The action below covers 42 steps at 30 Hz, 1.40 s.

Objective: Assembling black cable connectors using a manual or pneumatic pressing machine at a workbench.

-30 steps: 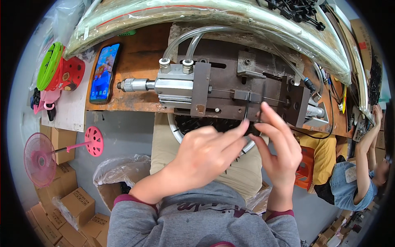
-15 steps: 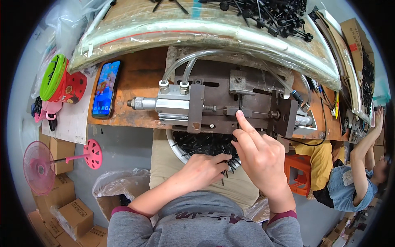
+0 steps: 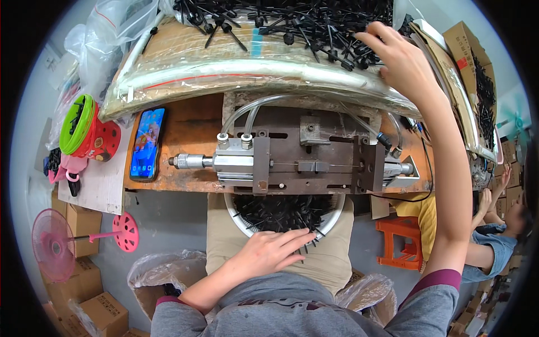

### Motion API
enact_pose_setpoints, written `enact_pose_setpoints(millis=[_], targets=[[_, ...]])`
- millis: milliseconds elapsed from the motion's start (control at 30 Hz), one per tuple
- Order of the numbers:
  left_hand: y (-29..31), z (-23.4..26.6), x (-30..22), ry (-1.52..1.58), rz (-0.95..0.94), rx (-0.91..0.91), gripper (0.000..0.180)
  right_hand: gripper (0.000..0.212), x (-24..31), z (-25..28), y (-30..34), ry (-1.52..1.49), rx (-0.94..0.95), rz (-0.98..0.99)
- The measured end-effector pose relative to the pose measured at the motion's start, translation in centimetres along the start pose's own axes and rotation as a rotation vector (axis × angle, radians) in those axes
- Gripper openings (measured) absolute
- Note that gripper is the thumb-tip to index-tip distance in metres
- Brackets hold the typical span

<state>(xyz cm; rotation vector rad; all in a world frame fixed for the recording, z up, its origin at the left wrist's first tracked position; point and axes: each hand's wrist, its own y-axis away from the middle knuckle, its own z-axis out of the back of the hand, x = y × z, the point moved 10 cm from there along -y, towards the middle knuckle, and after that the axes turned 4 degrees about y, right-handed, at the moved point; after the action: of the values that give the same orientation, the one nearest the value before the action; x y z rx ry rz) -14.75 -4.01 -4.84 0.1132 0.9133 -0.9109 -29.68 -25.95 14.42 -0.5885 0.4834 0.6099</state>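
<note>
My left hand (image 3: pixel 274 251) lies with fingers stretched out over the front rim of a white round basin (image 3: pixel 242 222), touching the thin black plastic pieces (image 3: pixel 281 213) heaped in it. My right hand (image 3: pixel 400 59) is raised far to the right, above a pile of black stemmed plastic parts (image 3: pixel 314 28) on the plastic-wrapped board. Its fingers are bent and apart, the thumb lower than the index finger, and no part shows between them. Between the hands stands a metal pneumatic fixture (image 3: pixel 314 163) with a small clamp block (image 3: pixel 312 167) at its middle.
A phone (image 3: pixel 147 145) lies on the wooden bench left of the fixture. Beyond it stands a red bucket with a green rim (image 3: pixel 78 124). Clear air hoses (image 3: pixel 269 100) arch over the fixture. A pink fan (image 3: pixel 53 244), an orange stool (image 3: pixel 400 241) and another person (image 3: pixel 497 247) are around.
My right hand has left the clamp block and moved up and right to the pile. The black stem that stood at the block is gone from there. My left hand's fingers have straightened.
</note>
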Motion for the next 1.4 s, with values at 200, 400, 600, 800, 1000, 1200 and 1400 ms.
enact_pose_setpoints(millis=[200, 400, 600, 800, 1000, 1200, 1400], targets=[[0.4, 0.5, -0.7, 0.030, -0.054, -0.035, 0.047, 0.061, -0.6, -5.4, -2.6, 0.013, 0.249, 0.018], [0.7, 0.9, -0.3, 0.022, -0.048, -0.051, 0.046, 0.039, -1.9, -3.8, -2.4, -0.150, 0.264, -0.022], [0.2, 0.9, -1.1, 0.059, -0.093, -0.058, 0.046, 0.035, -2.7, -3.4, -2.9, -0.245, 0.165, -0.042], [-0.2, 1.0, -1.6, 0.065, -0.105, -0.068, 0.048, 0.027, -1.4, -3.4, -5.7, -0.436, 0.302, -0.124], [-0.1, 1.1, -1.8, 0.036, -0.093, -0.037, 0.050, 0.041, -2.2, -3.7, -7.5, -0.469, 0.338, -0.151], [-0.7, 2.9, -3.0, 0.061, -0.147, -0.140, 0.049, 0.018, -6.4, -1.8, -5.6, -0.998, 0.257, -0.613], [-2.5, 7.2, -6.6, 0.026, -0.271, -0.340, 0.046, 0.015, -9.4, -3.3, -3.0, -1.440, 0.001, -0.827]])
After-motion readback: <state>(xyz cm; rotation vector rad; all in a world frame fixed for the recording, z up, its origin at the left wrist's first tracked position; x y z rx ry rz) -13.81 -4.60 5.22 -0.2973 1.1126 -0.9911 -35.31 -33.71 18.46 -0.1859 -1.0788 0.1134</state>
